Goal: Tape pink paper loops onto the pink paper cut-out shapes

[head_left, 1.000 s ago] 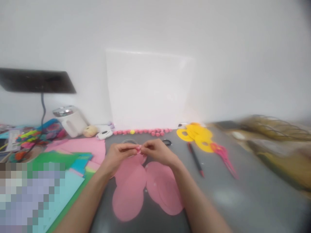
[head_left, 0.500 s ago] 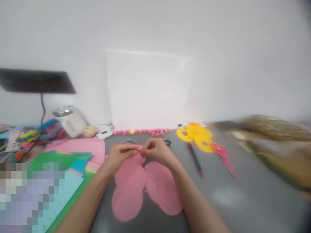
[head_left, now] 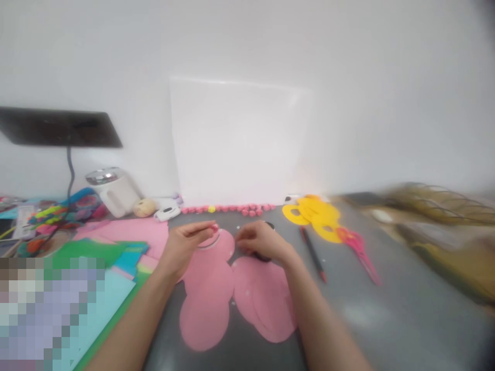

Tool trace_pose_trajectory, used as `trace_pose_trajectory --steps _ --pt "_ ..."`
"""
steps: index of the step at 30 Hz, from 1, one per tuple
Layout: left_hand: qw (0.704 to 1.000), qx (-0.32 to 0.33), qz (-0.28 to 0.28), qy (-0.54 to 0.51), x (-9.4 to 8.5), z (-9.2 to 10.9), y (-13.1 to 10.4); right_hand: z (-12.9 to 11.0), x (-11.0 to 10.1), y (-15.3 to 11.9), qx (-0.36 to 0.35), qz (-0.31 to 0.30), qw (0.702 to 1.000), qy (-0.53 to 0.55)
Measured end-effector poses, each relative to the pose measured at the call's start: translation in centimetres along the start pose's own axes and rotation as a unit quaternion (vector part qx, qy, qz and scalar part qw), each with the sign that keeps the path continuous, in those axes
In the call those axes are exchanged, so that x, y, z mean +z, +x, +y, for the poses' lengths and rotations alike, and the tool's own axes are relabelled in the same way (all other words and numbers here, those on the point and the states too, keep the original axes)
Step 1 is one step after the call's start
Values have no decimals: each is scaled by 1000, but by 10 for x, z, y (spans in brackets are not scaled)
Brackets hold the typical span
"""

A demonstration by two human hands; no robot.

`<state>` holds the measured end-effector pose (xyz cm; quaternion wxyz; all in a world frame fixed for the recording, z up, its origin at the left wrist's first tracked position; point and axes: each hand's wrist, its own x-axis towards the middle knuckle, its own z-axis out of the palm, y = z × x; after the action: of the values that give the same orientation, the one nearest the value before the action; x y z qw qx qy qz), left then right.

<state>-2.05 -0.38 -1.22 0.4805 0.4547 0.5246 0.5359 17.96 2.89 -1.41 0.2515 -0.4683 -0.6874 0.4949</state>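
My left hand point(head_left: 189, 245) pinches a small pink rolled piece point(head_left: 214, 227) between thumb and fingertips, above overlapping pink paper circles point(head_left: 204, 324). A thin ring point(head_left: 209, 243) lies on the upper circle just below those fingers. To the right, my right hand point(head_left: 261, 239) has its fingers bent and drawn together; whatever they hold, if anything, is hidden. A black ring point(head_left: 271, 225) shows partly behind that hand, and a dark patch lies beneath its palm. More pink circles point(head_left: 266, 309) lie under the right wrist.
Small pink pieces point(head_left: 228, 208) line the back, before a white board point(head_left: 240, 144). Yellow paper rings point(head_left: 319, 211), a dark pen point(head_left: 313, 255) and pink scissors point(head_left: 359, 252) lie right. Coloured sheets point(head_left: 96, 252), a white device point(head_left: 116, 193) and a dark panel point(head_left: 58, 126) stand left.
My hands, together at the small pink piece before, have parted. The left keeps the piece and is a little higher; the right has moved right and down, uncovering the upper pink circle.
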Motion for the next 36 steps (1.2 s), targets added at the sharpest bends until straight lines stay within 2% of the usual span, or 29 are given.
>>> trace_pose_trajectory --steps 4,7,11,18,28,36 --pt "1000 1 -1 -6 -1 -3 2 -7 18 5 -82 119 987 76" --pt "1000 3 -2 -10 -1 -5 3 -12 31 7 -118 119 976 137" --pt "1000 6 -8 -6 -1 -6 3 -15 39 5 -109 136 975 135" --pt "998 38 -32 50 -2 -7 1 -20 36 3 -47 105 978 172" --pt "990 83 -61 96 -1 -7 -2 -18 36 3 -35 89 979 182" --pt "990 77 -83 90 -2 -3 -4 -14 30 2 -27 41 975 215"
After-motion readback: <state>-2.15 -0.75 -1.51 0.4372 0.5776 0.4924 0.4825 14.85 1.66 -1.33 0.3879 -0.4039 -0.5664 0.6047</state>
